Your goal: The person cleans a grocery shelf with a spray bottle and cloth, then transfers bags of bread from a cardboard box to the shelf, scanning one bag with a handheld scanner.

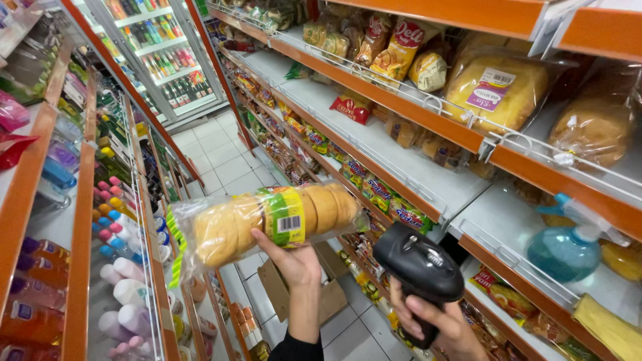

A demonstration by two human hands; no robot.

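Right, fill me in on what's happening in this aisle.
A person stands in a shop aisle between orange-edged shelves. The left hand holds up a clear bag of buns, its label turned toward the camera. The right hand grips a black handheld scanner, raised just below and to the right of the bag. More bagged bread sits on the shelves to the right, and a blue spray bottle stands on a lower shelf.

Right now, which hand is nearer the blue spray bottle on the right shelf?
Right. The right hand, gripping the black barcode scanner, is just left of the spray bottle; the left hand holds the bun pack farther left.
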